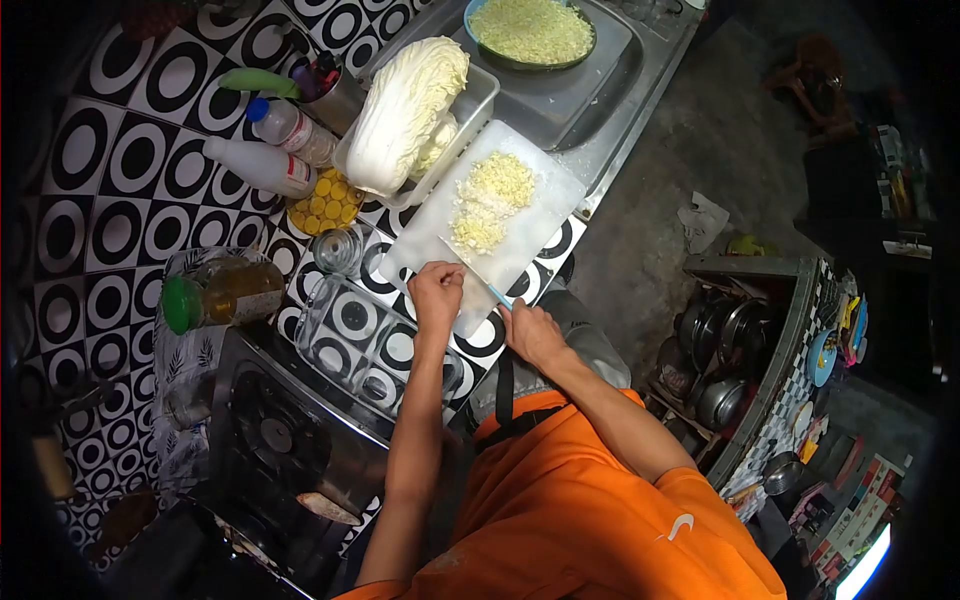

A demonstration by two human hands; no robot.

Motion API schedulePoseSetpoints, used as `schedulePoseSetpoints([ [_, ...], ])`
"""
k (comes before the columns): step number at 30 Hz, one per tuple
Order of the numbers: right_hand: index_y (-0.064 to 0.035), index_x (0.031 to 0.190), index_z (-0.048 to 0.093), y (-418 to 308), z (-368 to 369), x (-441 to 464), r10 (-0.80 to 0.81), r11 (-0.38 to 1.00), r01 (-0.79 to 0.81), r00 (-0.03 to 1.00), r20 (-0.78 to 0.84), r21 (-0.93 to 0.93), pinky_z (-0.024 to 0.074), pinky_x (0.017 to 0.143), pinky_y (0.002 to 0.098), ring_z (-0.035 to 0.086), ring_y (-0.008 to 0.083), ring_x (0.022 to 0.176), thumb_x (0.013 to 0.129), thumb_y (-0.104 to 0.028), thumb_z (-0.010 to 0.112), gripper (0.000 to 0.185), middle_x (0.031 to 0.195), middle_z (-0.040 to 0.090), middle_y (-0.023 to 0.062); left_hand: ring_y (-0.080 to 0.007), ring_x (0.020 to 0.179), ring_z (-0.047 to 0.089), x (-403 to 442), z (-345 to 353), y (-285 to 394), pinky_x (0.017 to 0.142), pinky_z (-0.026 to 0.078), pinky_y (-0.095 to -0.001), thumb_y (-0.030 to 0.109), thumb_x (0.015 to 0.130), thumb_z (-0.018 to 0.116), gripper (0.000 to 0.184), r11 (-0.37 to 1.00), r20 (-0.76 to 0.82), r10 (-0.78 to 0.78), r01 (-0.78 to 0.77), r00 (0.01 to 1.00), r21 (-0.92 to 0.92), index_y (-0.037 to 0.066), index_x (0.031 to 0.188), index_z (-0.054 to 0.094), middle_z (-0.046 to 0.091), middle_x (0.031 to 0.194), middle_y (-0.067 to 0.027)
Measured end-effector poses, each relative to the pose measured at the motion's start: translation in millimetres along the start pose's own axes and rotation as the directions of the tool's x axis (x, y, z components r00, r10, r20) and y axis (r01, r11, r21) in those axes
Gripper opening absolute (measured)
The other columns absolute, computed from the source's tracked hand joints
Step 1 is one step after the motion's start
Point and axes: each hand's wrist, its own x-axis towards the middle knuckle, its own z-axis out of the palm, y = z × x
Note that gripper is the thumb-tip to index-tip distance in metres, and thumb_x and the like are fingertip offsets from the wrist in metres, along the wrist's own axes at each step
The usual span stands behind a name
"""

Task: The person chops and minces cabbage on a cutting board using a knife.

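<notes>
My right hand [535,332] grips the light-blue handle of a knife [499,296] at the near end of a white cutting board [558,190]. Its blade points away across the board, toward a pile of finely chopped cabbage [492,200]. My left hand [437,297] is over the board's near left edge, beside the blade, with its fingers curled together. Whether anything is between those fingers is hidden. Just beyond the board, a large napa cabbage [410,110] lies in a clear plastic container [484,98], with a smaller pale piece beside it.
A bowl of chopped cabbage [530,30] stands by the metal sink [625,110]. Left of the board are a glass [337,252], a white bottle [258,167], a yellow-patterned item [328,204] and a green-lidded jar [225,292]. A glass dish [335,345] and stove [290,430] are nearer.
</notes>
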Motion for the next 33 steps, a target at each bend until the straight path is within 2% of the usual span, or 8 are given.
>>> schedulePoseSetpoints([
  [7,0.007,0.08,0.054,-29.3,-26.7,19.2,-0.137,0.988,0.14,0.989,-0.051,0.062,0.0491,0.066,0.0507,0.06,0.0472,0.072,0.093,-0.026,0.044,0.037,0.069,0.059,0.0312,-0.0228,0.059,0.058,0.4,-2.9,1.3,0.058,0.046,-0.03,0.004,0.07,0.069,0.012,0.988,0.023,0.015,-0.018,1.0,0.153,0.0,0.081,0.07,0.062,0.073,-0.013],
  [12,0.007,0.089,0.054,-15.3,-15.4,-4.9,-0.023,0.999,0.021,0.999,0.03,0.044,0.0492,0.072,0.0508,0.061,0.0461,0.079,0.094,-0.028,0.04,0.038,0.077,0.061,0.0302,-0.0238,0.06,0.058,0.1,-2.6,0.7,0.06,0.046,-0.0318,0.005,0.071,0.068,0.012,0.994,0.036,-0.013,0.009,0.999,0.105,0.0,0.082,0.07,0.062,0.073,-0.0135],
  [19,0.0064,0.089,0.054,-21.6,-12.4,20.0,-0.073,0.997,0.073,0.997,-0.021,0.024,0.0496,0.072,0.0502,0.061,0.0451,0.079,0.094,-0.029,0.041,0.038,0.077,0.061,0.0305,-0.027,0.062,0.061,-3.8,-4.0,6.3,0.06,0.048,-0.0329,0.005,0.072,0.068,0.008,0.983,0.023,0.044,-0.047,0.999,0.178,-0.001,0.076,0.069,0.064,0.076,-0.0159],
  [21,0.0052,0.079,0.053,-29.4,-16.9,21.9,-0.126,0.99,0.131,0.988,-0.09,0.06,0.049,0.067,0.0521,0.061,0.0463,0.073,0.093,-0.028,0.044,0.037,0.07,0.059,0.0307,-0.0274,0.062,0.061,-5.8,-6.6,10.1,0.06,0.048,-0.0332,0.005,0.072,0.068,0.007,0.977,0.012,0.049,-0.051,0.999,0.209,-0.002,0.075,0.068,0.064,0.076,-0.0161],
  [24,0.0055,0.079,0.053,-33.5,-26.4,10.3,-0.091,0.993,0.091,0.996,-0.006,0.071,0.0489,0.067,0.0518,0.061,0.0463,0.072,0.093,-0.028,0.043,0.037,0.07,0.059,0.031,-0.0273,0.063,0.061,-4.4,-5.0,8.7,0.06,0.048,-0.0335,0.004,0.071,0.068,0.007,0.975,-0.006,0.004,-0.002,1.0,0.224,-0.002,0.076,0.068,0.064,0.076,-0.0161],
  [29,0.0068,0.088,0.056,-10.4,-3.9,0.5,-0.02,1.0,0.019,1.0,0.02,0.025,0.0488,0.071,0.0515,0.061,0.0449,0.079,0.094,-0.028,0.041,0.038,0.078,0.061,0.0299,-0.0281,0.062,0.059,-13.1,2.0,-3.1,0.059,0.048,-0.0341,0.004,0.071,0.066,0.01,0.986,-0.022,0.077,-0.073,0.997,0.148,-0.001,0.079,0.069,0.062,0.08,-0.0146],
  [30,0.0067,0.087,0.056,-11.8,-3.8,0.3,-0.019,1.0,0.019,1.0,-0.001,0.023,0.0488,0.072,0.0515,0.061,0.0448,0.079,0.094,-0.028,0.041,0.038,0.078,0.061,0.0299,-0.0277,0.064,0.058,-14.5,1.0,-4.8,0.061,0.048,-0.0342,0.005,0.07,0.066,0.012,0.948,-0.011,0.188,-0.178,0.982,0.264,-0.001,0.08,0.069,0.06,0.083,-0.0134],
  [33,0.0067,0.086,0.056,-20.7,-13.5,12.6,-0.052,0.998,0.052,0.999,0.008,0.035,0.0488,0.073,0.0515,0.061,0.0448,0.079,0.094,-0.027,0.041,0.038,0.079,0.061,0.0301,-0.0277,0.067,0.059,-16.0,-0.7,-4.5,0.063,0.048,-0.0342,0.005,0.069,0.065,0.016,0.935,-0.014,0.183,-0.169,0.983,0.311,-0.001,0.083,0.069,0.061,0.085,-0.0128],
])
